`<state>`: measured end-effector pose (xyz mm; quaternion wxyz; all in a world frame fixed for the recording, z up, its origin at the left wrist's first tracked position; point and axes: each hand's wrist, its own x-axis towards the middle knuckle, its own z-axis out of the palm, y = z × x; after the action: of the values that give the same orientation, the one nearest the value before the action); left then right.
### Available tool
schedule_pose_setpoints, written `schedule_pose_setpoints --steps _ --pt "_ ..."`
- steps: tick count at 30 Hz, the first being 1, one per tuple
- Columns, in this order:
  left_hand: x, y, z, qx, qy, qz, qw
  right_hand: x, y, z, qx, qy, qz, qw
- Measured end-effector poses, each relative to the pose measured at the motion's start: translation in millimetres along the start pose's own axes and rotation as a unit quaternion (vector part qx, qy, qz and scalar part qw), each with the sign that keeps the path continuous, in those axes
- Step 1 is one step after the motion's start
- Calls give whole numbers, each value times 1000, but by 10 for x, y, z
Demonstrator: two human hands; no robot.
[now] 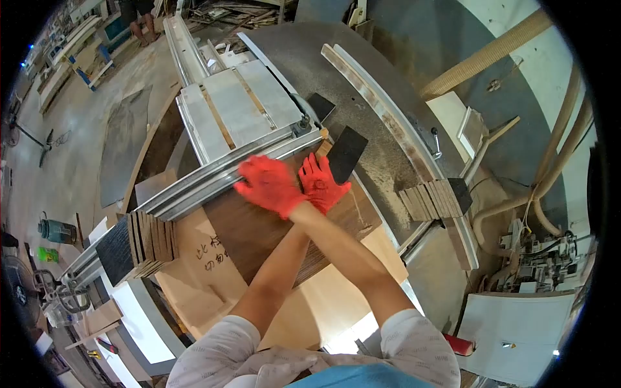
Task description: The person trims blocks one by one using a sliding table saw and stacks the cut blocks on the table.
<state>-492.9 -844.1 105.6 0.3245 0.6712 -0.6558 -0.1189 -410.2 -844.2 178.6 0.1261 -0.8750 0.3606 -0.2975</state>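
My forearms cross, so my left hand (323,185) lies to the right of my right hand (268,184); both wear red gloves. The left hand rests with fingers stretched out on the brown wood-grain board (236,223), close beside a dark rectangular piece (347,155). Smeared by motion, my right hand is over the board's upper part, near the aluminium fence (194,189); its grip is unclear. Beneath the brown board lies a pale plywood sheet (194,239) with handwritten black characters. A smaller dark piece (320,107) sits farther up the saw table (381,168).
A stack of small boards (152,239) stands at the fence's left end, another stack (433,199) on the right by the long rail fence (388,110). Beyond is the grey sliding table (236,107). Ribbed hoses (485,58) hang at right. Another person's legs (142,29) show at top left.
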Motion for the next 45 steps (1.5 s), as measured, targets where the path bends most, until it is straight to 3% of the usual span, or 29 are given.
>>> schedule_pose_setpoints --steps 9,12,21,45 --pt "212 -41 -41 -17 -1 -7 1000 730 357 1034 -180 -6 21 983" --pt "310 -84 -47 -8 -24 -20 999 824 451 979 -106 -78 50 990" --pt "584 -219 107 -4 -20 -24 999 1052 620 1113 -122 -99 67 985" --pt "1006 -451 248 -2 1 -22 1000 1410 864 1249 -117 -86 61 988"
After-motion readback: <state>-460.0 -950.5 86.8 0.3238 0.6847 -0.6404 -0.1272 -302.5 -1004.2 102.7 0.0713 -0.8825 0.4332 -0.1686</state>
